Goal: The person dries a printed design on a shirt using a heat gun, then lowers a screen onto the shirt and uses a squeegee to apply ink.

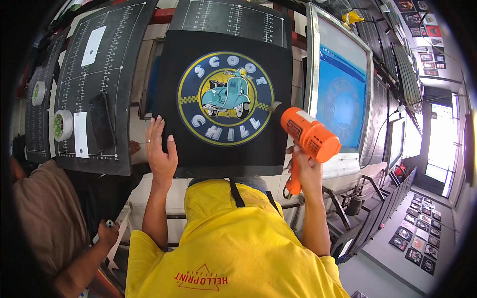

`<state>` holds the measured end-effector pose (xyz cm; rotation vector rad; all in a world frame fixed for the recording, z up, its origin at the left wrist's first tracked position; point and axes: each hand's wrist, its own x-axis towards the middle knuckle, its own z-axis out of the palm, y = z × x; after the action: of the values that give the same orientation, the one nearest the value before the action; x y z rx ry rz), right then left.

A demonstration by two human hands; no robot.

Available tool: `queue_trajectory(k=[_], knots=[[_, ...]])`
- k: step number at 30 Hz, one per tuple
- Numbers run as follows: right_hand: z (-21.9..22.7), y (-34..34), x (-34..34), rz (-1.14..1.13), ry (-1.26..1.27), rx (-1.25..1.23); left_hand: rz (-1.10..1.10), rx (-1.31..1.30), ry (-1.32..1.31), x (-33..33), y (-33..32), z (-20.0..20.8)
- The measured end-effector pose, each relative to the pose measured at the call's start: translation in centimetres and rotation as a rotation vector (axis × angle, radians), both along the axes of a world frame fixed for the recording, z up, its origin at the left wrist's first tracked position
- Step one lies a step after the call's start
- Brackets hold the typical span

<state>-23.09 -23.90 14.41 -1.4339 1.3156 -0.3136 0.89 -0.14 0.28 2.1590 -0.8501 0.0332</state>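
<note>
My right hand (pixel 304 171) grips the handle of an orange heat gun (pixel 310 134). The gun's metal nozzle points left, over the right edge of a round print. That print (pixel 226 99) shows a turquoise scooter on yellow inside a dark blue ring with pale lettering. It lies on black fabric (pixel 171 64) spread over a board in front of me. My left hand (pixel 163 155) is open at the fabric's lower left edge, fingers stretched out and thumb apart, a ring on one finger. Whether its fingertips press on the fabric I cannot tell.
Right of the fabric stands a framed screen (pixel 343 99) with a blue stencil. To the left are marked black boards (pixel 107 64), bearing a green-filled round container (pixel 62 125) and a dark phone-like slab (pixel 102 121). A co-worker in a brown shirt (pixel 49 213) stands at the left.
</note>
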Motion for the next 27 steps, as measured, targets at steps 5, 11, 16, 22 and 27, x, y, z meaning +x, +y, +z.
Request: queue_trajectory(k=[5, 11, 16, 22, 27], knots=[[0.6, -0.7, 0.5, 0.047, 0.048, 0.045, 0.004, 0.013, -0.007, -0.1, 0.0, 0.0], [0.1, -1.6, 0.8, 0.052, -0.003, 0.019, 0.01, 0.042, -0.021, -0.1, -0.1, 0.1], [0.0, -1.6, 2.0, -0.015, -0.026, -0.025, 0.014, 0.037, -0.017, -0.2, -0.1, 0.0], [-0.3, -1.9, 2.5, 0.006, -0.033, -0.025, 0.025, 0.047, -0.021, -0.2, -0.2, 0.1], [0.6, -2.1, 3.6, 0.01, 0.007, -0.055, 0.031, 0.062, -0.034, -0.2, -0.1, 0.1]])
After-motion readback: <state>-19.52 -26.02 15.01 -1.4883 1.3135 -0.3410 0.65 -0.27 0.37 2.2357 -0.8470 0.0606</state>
